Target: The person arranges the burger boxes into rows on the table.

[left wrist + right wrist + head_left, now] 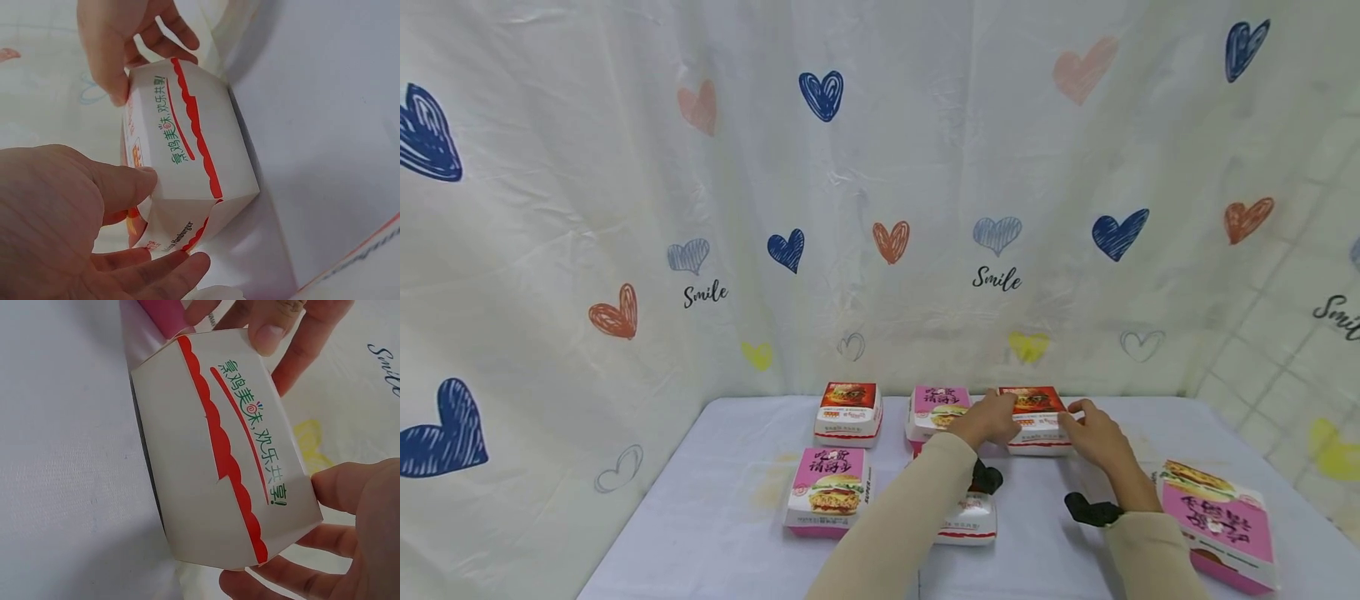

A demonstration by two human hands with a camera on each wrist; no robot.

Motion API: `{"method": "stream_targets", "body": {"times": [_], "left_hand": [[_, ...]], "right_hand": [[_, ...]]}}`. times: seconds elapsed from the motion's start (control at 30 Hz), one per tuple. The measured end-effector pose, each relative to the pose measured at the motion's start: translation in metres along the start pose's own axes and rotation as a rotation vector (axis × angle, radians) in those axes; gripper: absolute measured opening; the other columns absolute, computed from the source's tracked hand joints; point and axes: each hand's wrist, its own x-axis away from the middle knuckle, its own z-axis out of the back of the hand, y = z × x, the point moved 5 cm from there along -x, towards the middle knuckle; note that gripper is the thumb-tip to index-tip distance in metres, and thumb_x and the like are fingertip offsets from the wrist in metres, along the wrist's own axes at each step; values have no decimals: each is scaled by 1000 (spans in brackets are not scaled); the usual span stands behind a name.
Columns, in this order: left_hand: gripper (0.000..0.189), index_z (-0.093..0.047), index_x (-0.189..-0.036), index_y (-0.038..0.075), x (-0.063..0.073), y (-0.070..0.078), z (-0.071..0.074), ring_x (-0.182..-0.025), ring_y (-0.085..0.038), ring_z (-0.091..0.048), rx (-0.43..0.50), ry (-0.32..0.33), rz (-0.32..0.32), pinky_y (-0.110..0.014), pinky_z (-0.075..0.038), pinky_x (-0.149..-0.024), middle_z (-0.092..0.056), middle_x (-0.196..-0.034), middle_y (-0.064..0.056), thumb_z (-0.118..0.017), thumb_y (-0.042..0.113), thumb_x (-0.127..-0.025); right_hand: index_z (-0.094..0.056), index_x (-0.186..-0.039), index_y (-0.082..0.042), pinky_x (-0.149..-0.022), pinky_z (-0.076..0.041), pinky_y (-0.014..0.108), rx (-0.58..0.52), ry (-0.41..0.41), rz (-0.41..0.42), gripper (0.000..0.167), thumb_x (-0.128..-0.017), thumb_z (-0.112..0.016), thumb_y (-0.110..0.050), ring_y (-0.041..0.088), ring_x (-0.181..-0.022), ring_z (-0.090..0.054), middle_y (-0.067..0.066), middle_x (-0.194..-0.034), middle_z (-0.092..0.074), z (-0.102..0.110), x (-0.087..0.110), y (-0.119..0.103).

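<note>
A red-and-white burger box (1037, 425) stands on the table near the back edge, its lid closed. My left hand (988, 418) holds its left end; in the left wrist view the thumb lies at the upper edge of the box (187, 137) with the fingers along the side. My right hand (1097, 433) grips the opposite end. The right wrist view shows that thumb at the top edge of the box (206, 450) and the fingers around the end. The box's bottom appears to meet the white tabletop.
Beside the left hand is a pink burger box (936, 400), with a red one (850, 417) further left. Nearer stand another pink box (829, 492) and a red box (967, 529), partly behind my left forearm. A pink box (1221, 525) lies angled at the right. A curtain (910, 317) hangs behind.
</note>
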Motion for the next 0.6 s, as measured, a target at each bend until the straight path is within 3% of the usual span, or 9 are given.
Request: {"method": "stream_targets", "body": {"times": [0.2,0.33,0.43,0.6], "left_hand": [[55,-44,-154,28,0,0,4,-120,-14,-60,-13,43,-16,-29,-51,-99,-45,-153,-4,-60,36,-102],[52,-47,-152,29,5,4,17,-109,-16,-61,72,95,-42,-31,-52,-86,-44,-153,-5,-59,32,-102],[48,-51,-149,30,15,12,32,-112,-16,-61,156,149,-88,-31,-52,-85,-47,-151,-3,-60,30,-101],[38,-62,-137,34,42,28,48,-124,-12,-59,286,248,-154,-33,-53,-97,-58,-140,7,-64,35,-99]], "right_hand": [[-38,-137,14,-84,-49,58,21,4,37,62,-105,-42,-40,50,-107,-59,41,-123,-53,7,4,-4],[-38,-138,16,-82,-49,58,19,47,80,62,-106,-43,-38,52,-108,-57,42,-124,-51,17,9,-12],[-36,-141,15,-84,-48,60,6,64,100,64,-107,-43,-39,56,-112,-55,44,-129,-48,26,14,-18],[-29,-147,15,-86,-49,61,-34,81,85,71,-108,-40,-44,58,-118,-51,44,-138,-43,51,24,-20]]}}
